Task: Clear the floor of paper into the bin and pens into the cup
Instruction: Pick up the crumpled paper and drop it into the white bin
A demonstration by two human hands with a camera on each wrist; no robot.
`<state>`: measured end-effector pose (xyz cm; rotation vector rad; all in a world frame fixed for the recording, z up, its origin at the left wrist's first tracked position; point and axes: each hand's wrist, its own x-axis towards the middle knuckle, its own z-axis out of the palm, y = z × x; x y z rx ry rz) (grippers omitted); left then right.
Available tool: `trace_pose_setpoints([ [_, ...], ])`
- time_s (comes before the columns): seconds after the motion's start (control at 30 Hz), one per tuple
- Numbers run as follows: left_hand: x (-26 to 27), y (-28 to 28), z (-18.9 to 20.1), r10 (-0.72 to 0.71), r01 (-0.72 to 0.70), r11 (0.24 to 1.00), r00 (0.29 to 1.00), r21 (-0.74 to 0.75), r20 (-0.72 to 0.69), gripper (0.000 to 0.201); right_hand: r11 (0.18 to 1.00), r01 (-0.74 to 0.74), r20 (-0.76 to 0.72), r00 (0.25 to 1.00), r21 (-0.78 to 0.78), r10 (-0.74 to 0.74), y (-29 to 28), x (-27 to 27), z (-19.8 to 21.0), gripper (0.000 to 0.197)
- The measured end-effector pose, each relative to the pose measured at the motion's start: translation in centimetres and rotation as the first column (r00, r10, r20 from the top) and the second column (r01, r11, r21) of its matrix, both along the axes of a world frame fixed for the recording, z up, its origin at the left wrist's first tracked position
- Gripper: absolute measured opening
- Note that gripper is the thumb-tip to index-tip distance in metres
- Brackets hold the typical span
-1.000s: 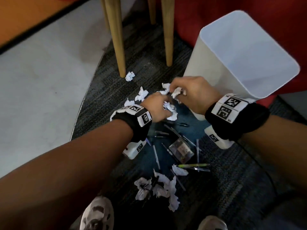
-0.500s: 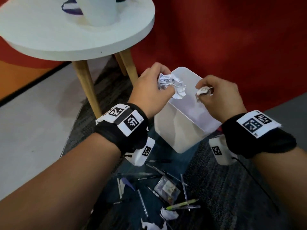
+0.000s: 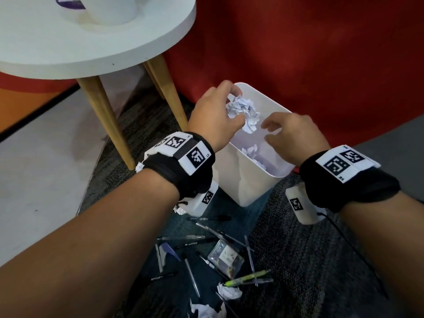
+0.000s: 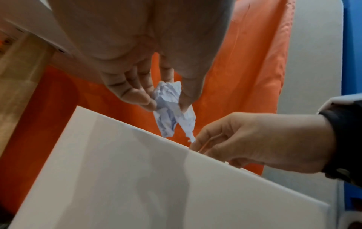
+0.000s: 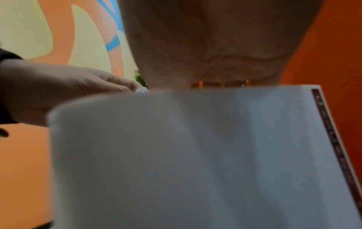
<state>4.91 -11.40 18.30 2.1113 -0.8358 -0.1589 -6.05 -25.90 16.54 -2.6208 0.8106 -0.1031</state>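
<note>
While I look down through the head camera, my left hand [image 3: 213,115] hangs over the open white bin [image 3: 231,180] with its thumb and fingers pinching a crumpled paper wad [image 3: 243,113], which hangs above the bin's mouth. My right hand [image 3: 291,136] hovers over the bin's right side, fingers loosely spread and holding nothing. More crumpled paper [image 3: 254,154] already lies inside the bin. On the dark carpet below my wrists lie scattered pens [image 3: 199,237], a green pen [image 3: 247,277], a small clear packet [image 3: 226,257] and loose paper scraps [image 3: 229,292]. A round white table [image 3: 96,49] on wooden legs stands to the left, with a white cup [image 3: 107,12] on it, only partly in view.

From the left wrist camera I get what the head view hides: the underside of the left hand [image 4: 149,65], fingertips closed on the paper wad [image 4: 170,106], whose loose ends dangle just above the bin's rim [image 4: 156,136]. The right hand [image 4: 254,142] shows beyond the rim, fingers bent downward.

Through the right wrist camera the blurred bin wall [image 5: 195,155] fills most of the picture. It hides my right hand's fingertips, so only the palm [image 5: 215,46] shows. The left hand [image 5: 64,86] reaches in from the left at rim height.
</note>
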Motion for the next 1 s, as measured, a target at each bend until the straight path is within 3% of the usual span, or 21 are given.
trace_pose_setpoints([
  [0.2, 0.0, -0.5, -0.4, -0.095, 0.101, 0.988, 0.994, 0.119, -0.058, 0.063, 0.993, 0.120, 0.139, 0.983, 0.004, -0.119, 0.1, -0.1, 0.7, 0.029],
  [0.3, -0.1, 0.2, -1.1, -0.097, 0.100, 0.992, 0.994, 0.076, -0.047, 0.046, 0.996, 0.087, 0.212, 0.974, -0.023, -0.080, 0.6, -0.2, 1.0, 0.030],
  [0.4, 0.2, 1.6, -2.0, -0.060, 0.060, 0.998, 0.998, -0.004, -0.029, 0.021, 0.998, 0.017, 0.318, 0.948, -0.062, 0.004, 1.8, 0.4, 1.5, 0.028],
  [0.53, 0.6, 3.9, -3.1, -0.028, 0.029, 0.996, 1.000, -0.089, 0.006, 0.007, 0.982, -0.139, 0.411, 0.894, -0.125, 0.179, 4.9, 2.1, 1.7, 0.027],
  [0.7, 2.1, 6.8, -4.1, -0.009, 0.016, 0.990, 0.999, -0.140, 0.053, 0.005, 0.917, -0.346, 0.395, 0.828, -0.198, 0.397, 9.4, 4.8, 0.9, 0.025],
  [0.87, 3.4, 10.1, -5.1, -0.027, 0.035, 0.991, 0.998, -0.130, 0.064, 0.007, 0.870, -0.427, 0.326, 0.808, -0.247, 0.490, 11.5, 6.2, -0.3, 0.023],
  [1.0, 3.7, 14.7, -7.9, 0.049, -0.047, 0.998, 0.997, 0.034, -0.055, 0.013, 0.778, -0.580, 0.295, 0.720, -0.243, 0.629, 15.7, 6.3, -3.3, 0.020],
])
